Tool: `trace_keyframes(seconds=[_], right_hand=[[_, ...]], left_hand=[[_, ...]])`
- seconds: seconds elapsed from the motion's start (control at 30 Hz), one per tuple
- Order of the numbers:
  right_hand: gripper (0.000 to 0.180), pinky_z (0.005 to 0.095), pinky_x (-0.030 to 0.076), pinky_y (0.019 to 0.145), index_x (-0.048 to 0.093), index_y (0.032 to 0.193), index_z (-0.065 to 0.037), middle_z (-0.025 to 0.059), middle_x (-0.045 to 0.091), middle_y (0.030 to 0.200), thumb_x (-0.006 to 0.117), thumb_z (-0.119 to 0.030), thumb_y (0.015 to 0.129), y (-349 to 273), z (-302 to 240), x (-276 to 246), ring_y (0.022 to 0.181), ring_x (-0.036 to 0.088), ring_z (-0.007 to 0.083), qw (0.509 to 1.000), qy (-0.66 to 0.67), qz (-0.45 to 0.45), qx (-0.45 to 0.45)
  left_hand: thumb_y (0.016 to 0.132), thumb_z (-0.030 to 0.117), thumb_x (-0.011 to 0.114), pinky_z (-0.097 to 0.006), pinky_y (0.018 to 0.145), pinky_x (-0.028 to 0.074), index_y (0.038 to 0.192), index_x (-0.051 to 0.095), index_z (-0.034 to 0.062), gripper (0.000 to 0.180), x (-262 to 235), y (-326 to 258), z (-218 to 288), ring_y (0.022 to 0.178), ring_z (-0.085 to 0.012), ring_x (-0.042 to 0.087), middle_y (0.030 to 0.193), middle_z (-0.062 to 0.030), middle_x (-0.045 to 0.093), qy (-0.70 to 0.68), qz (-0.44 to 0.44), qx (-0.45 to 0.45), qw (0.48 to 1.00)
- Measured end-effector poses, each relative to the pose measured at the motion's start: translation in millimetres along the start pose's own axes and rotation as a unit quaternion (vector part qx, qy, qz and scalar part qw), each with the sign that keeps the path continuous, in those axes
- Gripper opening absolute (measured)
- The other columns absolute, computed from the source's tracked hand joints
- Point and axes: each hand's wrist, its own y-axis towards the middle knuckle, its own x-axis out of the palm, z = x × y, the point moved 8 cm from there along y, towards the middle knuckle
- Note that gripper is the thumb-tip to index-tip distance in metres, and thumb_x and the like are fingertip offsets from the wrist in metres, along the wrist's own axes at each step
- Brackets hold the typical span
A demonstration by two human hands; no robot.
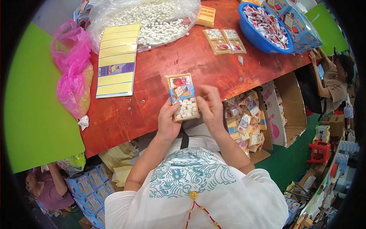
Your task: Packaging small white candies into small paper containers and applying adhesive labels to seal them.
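One tray (187, 118) sits in our left hand (167, 121), gripped by its left side; our right hand (212, 111) is half-curled at the right edge, blurred, we can't tell contact. Risk: a tilted grip could spill the white pieces (186, 109) if nothing covers them. Tray's tan, blue printed band (182, 92) across, red-and-white packet (180, 81) above. Blue basin (250, 33) well right of grip, farther up-table.

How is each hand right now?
Left hand: closed on the tan rectangular plastic tray of small white pieces.
Right hand: half-curled beside it; grip unclear.
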Motion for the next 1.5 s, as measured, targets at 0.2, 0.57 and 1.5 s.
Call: trace_keyframes(seconds=[0.2, 0.57, 1.5], right_hand=[[0.031, 0.0261, 0.049, 0.079, 0.058, 0.115, 0.000, 0.0068, 0.064, 0.104, 0.063, -0.013, 0.088, 1, 48, 13, 0.093, 0.060, 0.0103, 0.933, 0.279, -0.065, 0.219], [0.026, 0.0271, 0.050, 0.082, 0.060, 0.113, 0.000, 0.0052, 0.067, 0.101, 0.061, -0.012, 0.090, -21, 55, 14, 0.091, 0.062, 0.0094, 0.945, 0.260, -0.080, 0.182], [0.032, 0.0291, 0.052, 0.081, 0.062, 0.112, 0.000, 0.0058, 0.067, 0.101, 0.066, -0.012, 0.083, -114, 123, -79, 0.089, 0.063, 0.0119, 0.895, 0.342, 0.063, 0.279]], left_hand=[[0.093, 0.011, 0.049, -0.031, 0.090, 0.050, 0.127, 0.049, 0.0000, 0.035, 10, -6, -10, 0.102, -0.0172, 0.063, 0.115, -0.0108, 0.062, 0.067, -0.016, -0.040, 0.997], [0.095, 0.016, 0.052, -0.023, 0.077, 0.046, 0.108, 0.056, 0.0026, 0.019, 2, 3, -6, 0.089, -0.0060, 0.055, 0.098, -0.0033, 0.062, 0.236, -0.004, 0.017, 0.972], [0.096, 0.021, 0.051, -0.029, 0.083, 0.048, 0.115, 0.056, -0.0002, 0.029, 42, -1, -131, 0.092, -0.0115, 0.059, 0.105, -0.0080, 0.062, 0.398, -0.130, -0.186, 0.889]])
